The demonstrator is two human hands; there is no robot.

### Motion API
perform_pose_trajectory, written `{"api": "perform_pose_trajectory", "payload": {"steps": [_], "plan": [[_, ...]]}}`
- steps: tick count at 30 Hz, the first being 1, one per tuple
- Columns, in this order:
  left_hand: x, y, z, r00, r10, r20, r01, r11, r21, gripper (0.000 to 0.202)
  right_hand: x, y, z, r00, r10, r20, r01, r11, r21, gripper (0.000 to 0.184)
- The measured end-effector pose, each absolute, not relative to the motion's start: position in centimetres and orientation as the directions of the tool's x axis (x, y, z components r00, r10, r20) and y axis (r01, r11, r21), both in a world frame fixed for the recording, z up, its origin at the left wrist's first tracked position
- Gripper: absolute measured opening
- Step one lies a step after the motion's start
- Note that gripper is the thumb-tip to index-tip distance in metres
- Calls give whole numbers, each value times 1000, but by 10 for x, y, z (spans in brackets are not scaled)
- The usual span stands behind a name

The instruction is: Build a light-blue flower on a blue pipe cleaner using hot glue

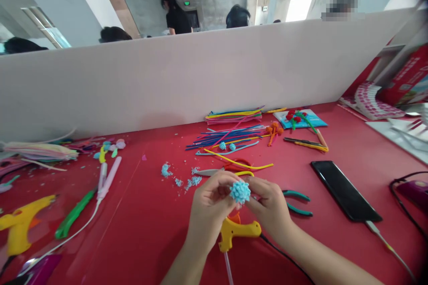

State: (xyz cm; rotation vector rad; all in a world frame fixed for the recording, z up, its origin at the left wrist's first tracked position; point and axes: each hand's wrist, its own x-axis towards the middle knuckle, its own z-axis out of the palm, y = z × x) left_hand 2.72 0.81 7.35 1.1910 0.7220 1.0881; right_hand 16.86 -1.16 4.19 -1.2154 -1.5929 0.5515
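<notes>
A light blue fuzzy pom-pom (240, 192) is held up between my two hands above the red table. My left hand (214, 198) pinches it from the left, with the thumb and fingers closed on it. On its other side my right hand (267, 196) has its fingers bent in against the pom-pom; the fingertips are partly hidden behind it. Below the hands lies a yellow glue gun (239, 230). Just beyond them are scissors with red handles (236, 165), partly covered, and light blue fluff clippings (194, 181). Pliers with teal handles (297, 202) rest beside my right hand.
Coloured pipe cleaners (230, 136) lie at the back, near two small blue pom-poms (227, 146). A phone (346, 190) with a cable is on the right. Leftward are another yellow glue gun (25, 222) and a green-handled tool (75, 216). A white partition (167, 84) stands behind.
</notes>
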Motion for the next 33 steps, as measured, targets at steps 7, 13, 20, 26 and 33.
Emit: {"api": "perform_pose_trajectory", "payload": {"steps": [7, 13, 20, 26, 33], "plan": [[28, 6, 75, 311, 943, 117, -203, -54, 978, 6, 162, -15, 37, 61, 876, 478, 481, 394, -783, 23], [33, 0, 75, 219, 970, -107, -243, 160, 957, 12, 161, -21, 33, 37, 852, 523, 525, 428, -735, 24], [40, 2, 72, 164, 957, -239, -306, 279, 910, 17, 159, -28, 31, -21, 799, 601, 578, 500, -645, 19], [34, 3, 69, 282, 915, -287, -291, 367, 884, 19, 161, -34, 38, -21, 885, 466, 432, 428, -794, 24], [19, 6, 72, 243, 919, -312, -293, 376, 879, 20, 177, -44, 18, -164, 947, 276, 647, 315, -695, 27]]}}
